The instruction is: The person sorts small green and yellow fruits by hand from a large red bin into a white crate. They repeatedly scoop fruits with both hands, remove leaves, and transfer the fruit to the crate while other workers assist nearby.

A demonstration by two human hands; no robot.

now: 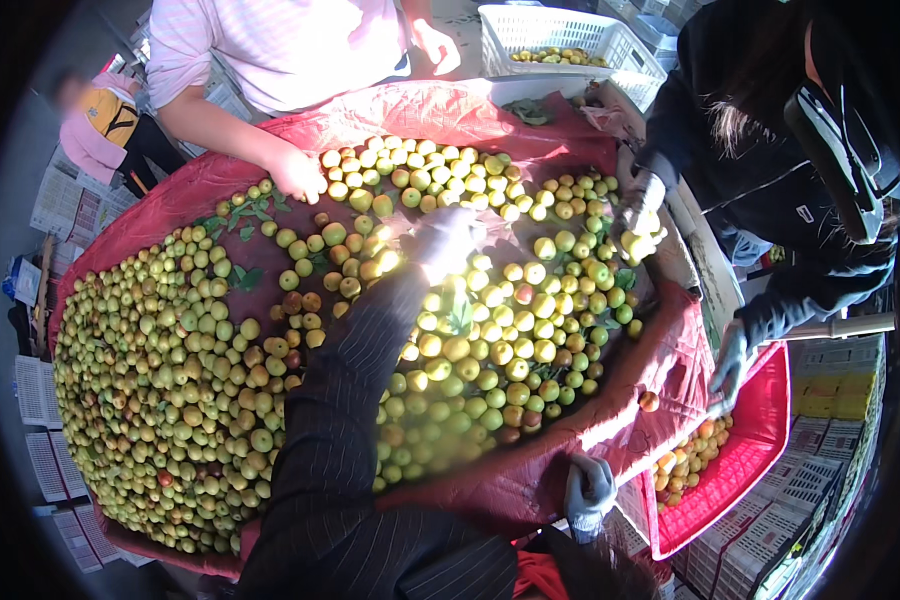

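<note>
Small round yellow-green fruits [180, 375], apparently jujubes, cover a sloping table lined with red cloth [487, 487]. The heap is thick on the left and spread thinner in the middle. My left hand [446, 236], at the end of a dark pinstriped sleeve, reaches over the middle fruits. Strong sunlight washes it out, so its fingers and anything under them cannot be made out. By the near right edge of the cloth, my right hand [591, 491] wears a grey glove with its fingers bent. Its palm side is hidden. A pink-red crate [765, 442] holding fruit is right of it.
Across the table, a person's bare hand [296, 172] touches the fruits. On the right, a co-worker's gloved hand [641, 206] is at some fruits; the other glove [729, 367] hangs over the crate. Green leaves [247, 277] lie among fruits. A white crate [555, 37] stands behind.
</note>
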